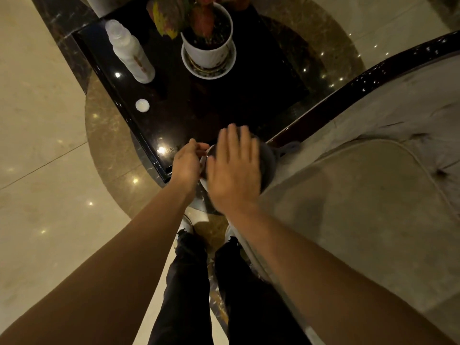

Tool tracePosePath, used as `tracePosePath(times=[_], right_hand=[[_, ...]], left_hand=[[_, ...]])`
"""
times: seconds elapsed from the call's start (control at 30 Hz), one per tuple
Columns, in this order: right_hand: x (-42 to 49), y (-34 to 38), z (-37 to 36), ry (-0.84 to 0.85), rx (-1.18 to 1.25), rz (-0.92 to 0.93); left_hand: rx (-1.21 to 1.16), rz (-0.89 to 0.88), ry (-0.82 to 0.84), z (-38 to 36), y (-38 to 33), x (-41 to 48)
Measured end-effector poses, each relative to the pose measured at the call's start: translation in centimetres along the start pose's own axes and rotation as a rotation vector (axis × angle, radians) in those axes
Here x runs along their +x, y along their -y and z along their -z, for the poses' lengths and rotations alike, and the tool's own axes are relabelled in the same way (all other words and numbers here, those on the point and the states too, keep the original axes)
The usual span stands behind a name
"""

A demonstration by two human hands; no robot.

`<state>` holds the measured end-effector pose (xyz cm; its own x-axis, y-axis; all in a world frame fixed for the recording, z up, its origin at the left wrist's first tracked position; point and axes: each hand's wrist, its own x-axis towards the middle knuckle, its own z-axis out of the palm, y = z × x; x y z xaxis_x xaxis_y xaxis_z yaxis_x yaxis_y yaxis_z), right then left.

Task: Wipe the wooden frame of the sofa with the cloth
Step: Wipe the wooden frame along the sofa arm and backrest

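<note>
The sofa's dark glossy wooden frame [353, 80] curves from the upper right down to the rounded end of the armrest at the centre. A grey cloth [270, 158] is draped over that end. My right hand [234, 170] lies flat on top of the cloth, fingers stretched out and blurred, pressing it down. My left hand [188, 163] sits just left of it, fingers curled around the pale-rimmed edge of the armrest end [204, 159]. Most of the cloth is hidden under my right hand.
A black glossy side table [174, 113] stands right behind the armrest, with a white spray bottle [129, 52], a small white cap [142, 105] and a potted plant [207, 38] in a saucer. The beige seat cushion [361, 195] lies to the right. My legs stand on polished marble floor.
</note>
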<state>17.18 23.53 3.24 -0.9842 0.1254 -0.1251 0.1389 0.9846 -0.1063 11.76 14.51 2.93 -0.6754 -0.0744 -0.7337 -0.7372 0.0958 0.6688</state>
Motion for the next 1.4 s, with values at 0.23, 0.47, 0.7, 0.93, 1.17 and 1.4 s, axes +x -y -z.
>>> tracePosePath(times=[0.23,0.47,0.7,0.93,1.17,1.4], right_hand=[[2.6,-10.7,2.3,0.007,-0.267,0.3],[-0.8,-4.7,1.3,0.063,-0.123,0.225],[4.3,-18.5,6.5,-0.16,-0.18,-0.003],[-0.9,-11.9,3.0,0.021,-0.268,0.494],[6.3,-19.3,6.0,-0.309,-0.039,-0.16],[0.8,-14.1,4.0,-0.104,-0.11,0.438]], left_hand=[[0.187,-0.192,-0.019,-1.0,0.4,-0.2],[0.482,-0.456,-0.073,-1.1,0.6,-0.7],[0.95,-0.626,-0.182,-4.5,-0.2,-1.6],[1.186,-0.649,-0.282,-5.8,0.2,-0.5],[1.361,-0.685,-0.3,-6.5,0.2,-0.1],[1.429,-0.797,-0.177,-6.1,-0.5,-0.4]])
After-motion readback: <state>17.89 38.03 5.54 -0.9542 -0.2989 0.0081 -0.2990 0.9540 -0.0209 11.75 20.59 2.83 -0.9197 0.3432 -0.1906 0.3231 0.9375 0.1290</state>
